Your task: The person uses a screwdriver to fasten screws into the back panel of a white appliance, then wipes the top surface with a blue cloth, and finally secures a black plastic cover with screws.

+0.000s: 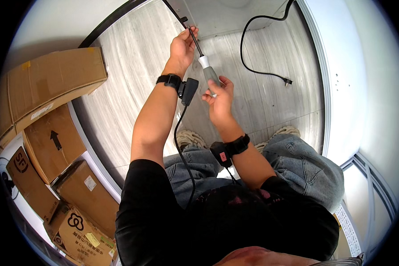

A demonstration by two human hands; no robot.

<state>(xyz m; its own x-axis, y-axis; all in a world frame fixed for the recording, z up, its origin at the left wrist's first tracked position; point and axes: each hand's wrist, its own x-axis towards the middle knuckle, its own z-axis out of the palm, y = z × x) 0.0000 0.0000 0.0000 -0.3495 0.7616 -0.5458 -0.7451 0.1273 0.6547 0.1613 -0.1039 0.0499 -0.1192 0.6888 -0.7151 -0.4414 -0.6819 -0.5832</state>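
A screwdriver (211, 74) with a grey and white handle and a dark shaft points away from me. My right hand (221, 98) is closed round the end of its handle. Up at the tip, the fingers of my left hand (183, 48) are pinched round the shaft, beside the dark edge strip (174, 13) of a pale metal panel (221, 15). A small black knob-like part (184, 19) sticks out from that strip just beyond the fingers. What the tip touches is hidden by my fingers.
A black power cord (242, 46) with a plug (288, 82) lies on the wood-look floor (128, 71) to the right. Cardboard boxes (57, 80) are stacked on the left. A white panel (350, 84) stands along the right side. Straps with black devices sit on both wrists, trailing cables.
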